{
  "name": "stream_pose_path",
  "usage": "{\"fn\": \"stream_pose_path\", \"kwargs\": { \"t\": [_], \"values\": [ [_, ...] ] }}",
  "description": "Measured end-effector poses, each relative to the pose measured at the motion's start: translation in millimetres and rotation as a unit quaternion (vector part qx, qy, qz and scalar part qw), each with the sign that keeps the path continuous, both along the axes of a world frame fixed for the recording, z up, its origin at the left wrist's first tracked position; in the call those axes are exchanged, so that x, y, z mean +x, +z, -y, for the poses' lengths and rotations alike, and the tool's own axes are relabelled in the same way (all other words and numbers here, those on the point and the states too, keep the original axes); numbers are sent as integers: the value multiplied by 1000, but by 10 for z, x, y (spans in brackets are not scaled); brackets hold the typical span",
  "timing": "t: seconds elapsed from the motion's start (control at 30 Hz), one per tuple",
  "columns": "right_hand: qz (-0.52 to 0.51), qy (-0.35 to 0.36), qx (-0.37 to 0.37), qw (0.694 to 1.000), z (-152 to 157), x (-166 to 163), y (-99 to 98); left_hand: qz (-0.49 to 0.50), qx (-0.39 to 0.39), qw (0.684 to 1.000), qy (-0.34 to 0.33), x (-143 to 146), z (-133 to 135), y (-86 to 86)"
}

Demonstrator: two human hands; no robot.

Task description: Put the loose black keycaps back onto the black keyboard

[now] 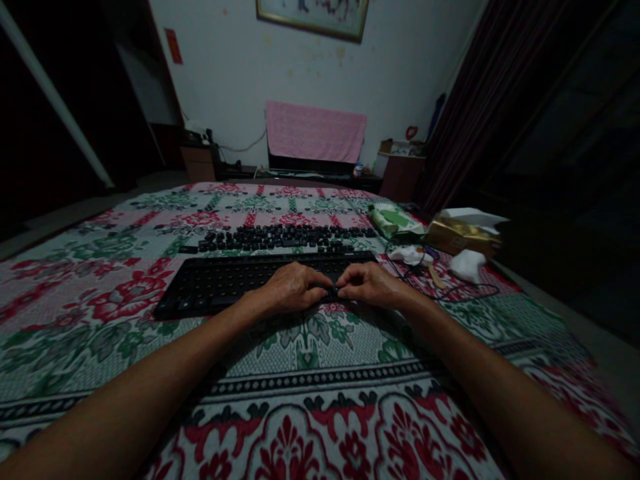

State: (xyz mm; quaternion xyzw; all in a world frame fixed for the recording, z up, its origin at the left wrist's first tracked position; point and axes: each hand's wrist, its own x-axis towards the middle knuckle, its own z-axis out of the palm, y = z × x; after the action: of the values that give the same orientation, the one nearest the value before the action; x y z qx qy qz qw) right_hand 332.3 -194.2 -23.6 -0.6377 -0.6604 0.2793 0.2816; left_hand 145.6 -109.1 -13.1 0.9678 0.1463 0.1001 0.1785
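A black keyboard (215, 283) lies across the bedspread, most of its keys stripped down to bare sockets. Behind it, many loose black keycaps (280, 235) are spread in a long band. My left hand (293, 287) and my right hand (370, 285) meet over the front of the keyboard's right part. Thumb and fingers of both are closed in a pinch on a small black keycap (333, 292) between them. My fingers cover much of it, so its exact shape and whether it touches the keyboard are hard to see.
On the right are a green tissue pack (397, 221), a gold box (463, 235), crumpled white tissue (467, 265), a small wooden stick (437, 276) and a black cable (470, 288). Beyond the flowered bedspread (125, 373) a pink towel (316, 131) hangs near the wall.
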Motion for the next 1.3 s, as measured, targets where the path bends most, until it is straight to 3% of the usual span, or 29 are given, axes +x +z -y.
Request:
{"fn": "stream_pose_path", "kwargs": {
  "t": [0.27, 0.8, 1.0, 1.07, 1.17, 1.23, 1.3],
  "values": [
    [-28, -23, -57, 998, -20, -45, 61, 4, 55, 998, -37, -4, -9, 5],
    [-11, -9, -77, 997, -82, 1, 34, -31, 165, 983, -75, 8, 4, 52],
    [-17, 19, -50, 998, -14, -26, 110, -12, 125, 990, -67, -7, -42, -7],
    [-32, -21, -17, 999, -2, -8, 145, 7, 78, 995, -58, -15, -58, -25],
    [15, -153, 96, 983, -25, 72, 129, 40, 29, 998, -31, -25, -61, -42],
    [103, -221, 171, 955, -49, 148, 67, 54, 52, 997, 23, -26, -52, -52],
    [195, -244, 214, 926, -66, 220, -14, 65, 104, 989, 82, -26, -46, -66]
  ]
}}
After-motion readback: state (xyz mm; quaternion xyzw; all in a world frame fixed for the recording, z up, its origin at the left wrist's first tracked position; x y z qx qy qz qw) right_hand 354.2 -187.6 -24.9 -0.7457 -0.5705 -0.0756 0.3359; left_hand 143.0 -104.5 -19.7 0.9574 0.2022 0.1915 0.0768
